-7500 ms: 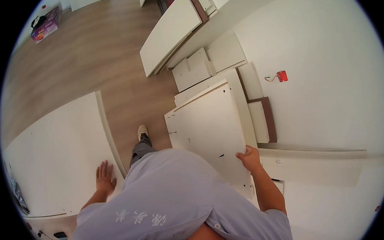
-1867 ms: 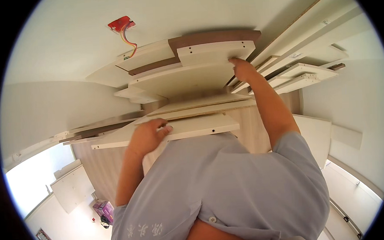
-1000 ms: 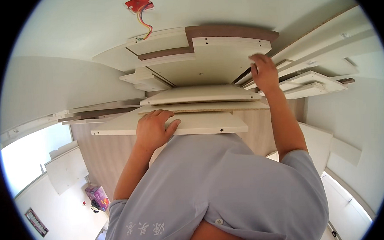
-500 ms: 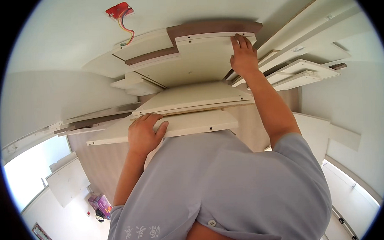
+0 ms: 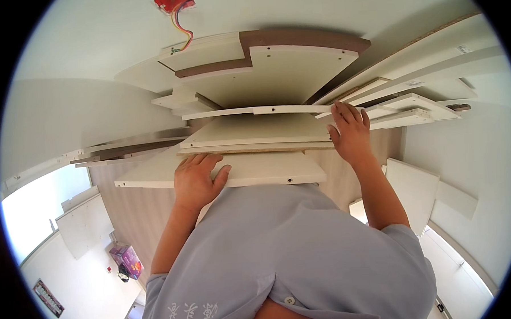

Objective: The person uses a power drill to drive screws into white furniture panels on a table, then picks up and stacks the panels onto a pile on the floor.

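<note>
Several white cabinet panels stand on edge in front of me, one behind another. My left hand (image 5: 198, 179) lies over the top edge of the nearest white panel (image 5: 261, 169), fingers hooked across it and thumb apart. A second white panel (image 5: 265, 129) stands just beyond. Farther off, my right hand (image 5: 352, 133) grips the right end of a tilted white panel (image 5: 219, 113), seen almost edge-on. Behind that, a large white panel (image 5: 297, 66) with dark holes near its top edge leans on a brown panel (image 5: 304, 37).
Long white boards (image 5: 417, 67) lean along the right wall. Wires hang from a red wall box (image 5: 174, 1) at the far wall. More boards (image 5: 135, 143) lie along the left, and a purple box (image 5: 126, 261) sits at lower left.
My right hand has come down toward me, tipping one white panel away from the far stack and exposing the panel behind it. My left hand stays on the nearest panel.
</note>
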A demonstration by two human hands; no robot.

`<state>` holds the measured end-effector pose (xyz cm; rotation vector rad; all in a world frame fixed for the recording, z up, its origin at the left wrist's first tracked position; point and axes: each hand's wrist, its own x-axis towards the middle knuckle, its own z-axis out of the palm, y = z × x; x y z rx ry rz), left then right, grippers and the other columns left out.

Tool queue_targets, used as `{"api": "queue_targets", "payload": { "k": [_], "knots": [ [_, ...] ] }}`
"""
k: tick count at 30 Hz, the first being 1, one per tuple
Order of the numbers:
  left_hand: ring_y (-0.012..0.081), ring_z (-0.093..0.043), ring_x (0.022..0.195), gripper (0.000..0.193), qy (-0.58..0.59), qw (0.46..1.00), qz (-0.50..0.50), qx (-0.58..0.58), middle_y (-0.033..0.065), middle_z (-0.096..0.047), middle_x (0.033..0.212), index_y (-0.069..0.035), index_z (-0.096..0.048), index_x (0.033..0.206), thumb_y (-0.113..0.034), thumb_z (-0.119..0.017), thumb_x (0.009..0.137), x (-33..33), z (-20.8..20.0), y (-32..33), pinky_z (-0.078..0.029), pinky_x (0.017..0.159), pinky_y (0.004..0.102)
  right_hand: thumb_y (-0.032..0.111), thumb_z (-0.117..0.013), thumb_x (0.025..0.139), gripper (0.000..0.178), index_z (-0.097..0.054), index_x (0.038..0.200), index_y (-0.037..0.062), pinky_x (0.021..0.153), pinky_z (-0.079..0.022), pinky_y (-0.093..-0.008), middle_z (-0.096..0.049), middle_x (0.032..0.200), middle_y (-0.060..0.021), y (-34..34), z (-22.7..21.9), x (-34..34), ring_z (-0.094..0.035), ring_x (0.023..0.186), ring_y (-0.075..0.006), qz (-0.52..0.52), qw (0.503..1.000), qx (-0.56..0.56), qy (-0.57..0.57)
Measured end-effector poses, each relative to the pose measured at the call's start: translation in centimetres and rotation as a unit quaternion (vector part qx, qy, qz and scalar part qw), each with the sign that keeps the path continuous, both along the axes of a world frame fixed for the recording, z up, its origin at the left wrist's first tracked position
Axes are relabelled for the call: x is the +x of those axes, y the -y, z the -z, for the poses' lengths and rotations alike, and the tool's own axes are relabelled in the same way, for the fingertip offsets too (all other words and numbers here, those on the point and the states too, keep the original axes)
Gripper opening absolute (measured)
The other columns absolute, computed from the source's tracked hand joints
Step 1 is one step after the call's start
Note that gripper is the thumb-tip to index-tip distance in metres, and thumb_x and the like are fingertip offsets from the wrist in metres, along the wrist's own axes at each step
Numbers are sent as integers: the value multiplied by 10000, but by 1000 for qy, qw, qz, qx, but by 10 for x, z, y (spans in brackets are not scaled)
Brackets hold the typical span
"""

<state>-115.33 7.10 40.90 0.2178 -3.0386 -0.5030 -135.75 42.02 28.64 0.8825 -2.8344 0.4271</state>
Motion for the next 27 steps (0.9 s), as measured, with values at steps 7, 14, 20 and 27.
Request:
{"api": "queue_targets", "payload": {
  "k": [7,14,20,27],
  "knots": [
    [308,-709,886,204,17,999,21,-20,72,-755,949,-102,-762,966,-275,-780,859,-1,0,0,-552,781,434,123,-769,892,239,-750,1130,134,1091,-452,-506,-736,1245,2,-35,18,35,-666,1179,-235,-61,988,-138,45],
    [288,-715,880,174,10,999,41,-23,62,-765,967,-101,-765,935,-254,-775,852,5,4,-1,-552,790,418,50,-818,817,213,-744,998,136,947,-517,-412,-783,1080,-1,-46,27,35,-717,1006,-239,-72,969,-196,129],
    [349,-706,907,169,23,999,28,-2,124,-751,963,-68,-761,976,-182,-744,852,4,2,-4,-559,832,457,104,-813,836,187,-744,1009,116,854,-552,-409,-775,1050,-36,-51,21,25,-720,963,-272,-53,967,-167,183],
    [357,-705,902,175,9,999,33,-9,129,-749,961,-64,-753,971,-196,-742,857,3,-1,-4,-554,810,462,148,-785,879,254,-744,1129,129,865,-587,-439,-757,1096,-71,0,-4,-68,-706,1032,-309,-31,974,-221,31]
  ]
}}
